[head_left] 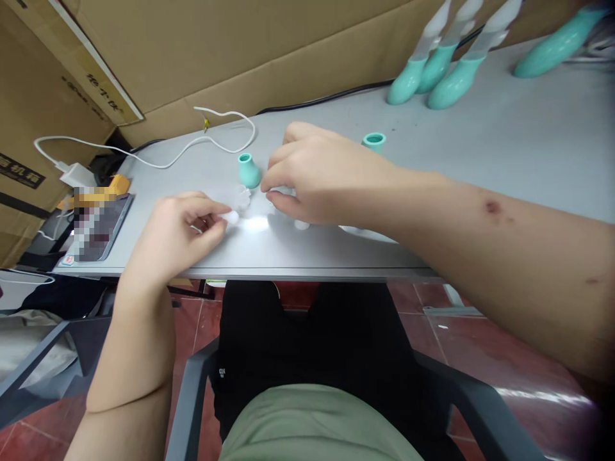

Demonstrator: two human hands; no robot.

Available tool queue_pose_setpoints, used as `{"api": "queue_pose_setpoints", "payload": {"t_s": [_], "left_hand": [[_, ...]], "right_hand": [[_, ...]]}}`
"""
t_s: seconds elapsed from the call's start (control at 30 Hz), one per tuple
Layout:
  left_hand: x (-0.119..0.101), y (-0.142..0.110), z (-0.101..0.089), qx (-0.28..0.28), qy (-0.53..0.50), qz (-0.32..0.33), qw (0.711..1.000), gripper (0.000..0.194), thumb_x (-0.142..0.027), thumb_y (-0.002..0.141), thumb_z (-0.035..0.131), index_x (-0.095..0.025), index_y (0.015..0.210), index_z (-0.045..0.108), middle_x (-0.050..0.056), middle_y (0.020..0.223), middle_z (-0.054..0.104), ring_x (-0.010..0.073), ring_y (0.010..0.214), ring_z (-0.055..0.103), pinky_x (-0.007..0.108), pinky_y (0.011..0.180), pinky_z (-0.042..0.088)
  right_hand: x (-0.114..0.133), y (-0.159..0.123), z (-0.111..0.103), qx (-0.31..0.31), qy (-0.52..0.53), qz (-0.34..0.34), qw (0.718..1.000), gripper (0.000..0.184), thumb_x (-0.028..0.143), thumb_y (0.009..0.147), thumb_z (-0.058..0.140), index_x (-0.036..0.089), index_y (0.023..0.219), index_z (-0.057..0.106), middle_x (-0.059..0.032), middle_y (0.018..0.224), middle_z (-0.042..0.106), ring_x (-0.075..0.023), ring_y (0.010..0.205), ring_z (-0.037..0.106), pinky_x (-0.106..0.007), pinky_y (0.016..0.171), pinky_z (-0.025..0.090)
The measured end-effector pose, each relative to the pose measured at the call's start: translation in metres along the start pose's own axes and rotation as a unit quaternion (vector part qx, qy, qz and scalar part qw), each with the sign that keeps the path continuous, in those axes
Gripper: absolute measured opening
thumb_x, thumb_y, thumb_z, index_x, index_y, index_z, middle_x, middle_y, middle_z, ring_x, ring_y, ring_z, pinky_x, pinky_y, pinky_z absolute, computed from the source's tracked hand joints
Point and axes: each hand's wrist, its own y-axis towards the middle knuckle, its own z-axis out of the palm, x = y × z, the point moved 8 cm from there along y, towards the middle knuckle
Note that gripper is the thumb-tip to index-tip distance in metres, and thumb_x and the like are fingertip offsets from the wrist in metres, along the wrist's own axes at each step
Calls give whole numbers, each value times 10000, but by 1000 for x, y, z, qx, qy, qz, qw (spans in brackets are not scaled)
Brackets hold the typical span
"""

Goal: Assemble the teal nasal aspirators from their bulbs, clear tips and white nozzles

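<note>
My left hand rests at the table's front edge, pinching a small white spoon tip between thumb and fingertips. Just beyond it lies a small clear plastic piece. A teal bulb with an open neck stands upright behind that piece. My right hand hovers close to the bulb's right side, fingers curved and thumb slightly apart from them; I see nothing held in it. A small white round piece lies beneath it. Another teal bulb is partly hidden behind my right wrist.
Several teal-handled squeeze spoons stand at the back right, with another teal bulb farther right. A white cable curls across the grey table. A phone lies at left. Cardboard walls the back.
</note>
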Motion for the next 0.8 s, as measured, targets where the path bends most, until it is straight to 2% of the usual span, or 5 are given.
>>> {"api": "queue_pose_setpoints", "payload": {"t_s": [0.23, 0.37, 0.47, 0.6, 0.8], "left_hand": [[13, 17, 21, 112, -11, -14, 994, 204, -296, 866, 886, -227, 994, 1029, 36, 831, 865, 149, 663, 728, 278, 662, 556], [25, 18, 4, 66, -53, -60, 995, 197, -379, 900, 1028, -230, 1023, 986, 35, 894, 900, 147, 746, 776, 239, 673, 588], [24, 27, -4, 17, -24, -88, 996, 193, -398, 943, 1010, -232, 1021, 950, 48, 1015, 938, 167, 839, 800, 259, 716, 627], [18, 45, 11, 84, 23, -88, 992, 287, -439, 909, 976, -233, 1108, 1000, 61, 1030, 940, 189, 807, 778, 337, 756, 643], [27, 53, 21, 126, 54, -100, 986, 171, -349, 906, 961, -257, 1045, 1001, 28, 892, 906, 205, 782, 782, 365, 806, 637]], "right_hand": [[-9, 4, 13, 16, -27, -8, 999, 700, 241, 968, 958, 274, 563, 388, -184, 750, 533, -450, 1411, 617, -524, 1334, 606], [-1, 6, 21, 50, -143, 5, 988, 570, 279, 1031, 876, 260, 611, 492, -184, 765, 623, -476, 1395, 665, -600, 1306, 594], [9, 3, 24, 95, -237, 39, 966, 451, 133, 1047, 729, 239, 651, 541, -178, 834, 709, -468, 1402, 684, -621, 1309, 542], [18, 1, 24, 131, -268, 68, 952, 406, 37, 1016, 650, 232, 672, 558, -174, 845, 716, -442, 1371, 673, -574, 1245, 537], [20, 2, 18, 93, -232, 48, 967, 414, 74, 1073, 611, 239, 697, 556, -162, 776, 657, -434, 1345, 667, -571, 1243, 548]]}}
